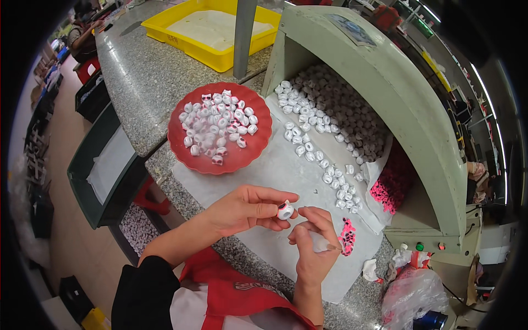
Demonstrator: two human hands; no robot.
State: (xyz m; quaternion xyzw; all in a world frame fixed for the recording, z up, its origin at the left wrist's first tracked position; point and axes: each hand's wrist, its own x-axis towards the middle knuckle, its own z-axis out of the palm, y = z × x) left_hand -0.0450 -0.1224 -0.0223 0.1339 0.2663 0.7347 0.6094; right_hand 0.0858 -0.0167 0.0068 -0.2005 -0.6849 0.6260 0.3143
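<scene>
Between the thumb and fingers of my left hand (242, 212) is a small round white figure piece (285, 211) with a dark and pink patch on it. My right hand (311, 267) is closed around a small translucent whitish bottle (320, 242), its fingertips close beside the piece. Just right of that hand lies a little heap of pink and black bits (347, 237) on a white sheet (264, 220). Beyond my left hand stands a red scalloped bowl (184, 151) with many white pieces, some showing pink and dark patches.
A pale green curved housing (423, 104) arches over a large pile of white pieces (330, 104) and more pink bits (393, 184). A yellow tray (220, 58) sits behind a grey post (245, 38). Crumpled clear plastic (415, 297) lies right. Left are green bins (91, 181) and a distant person (82, 38).
</scene>
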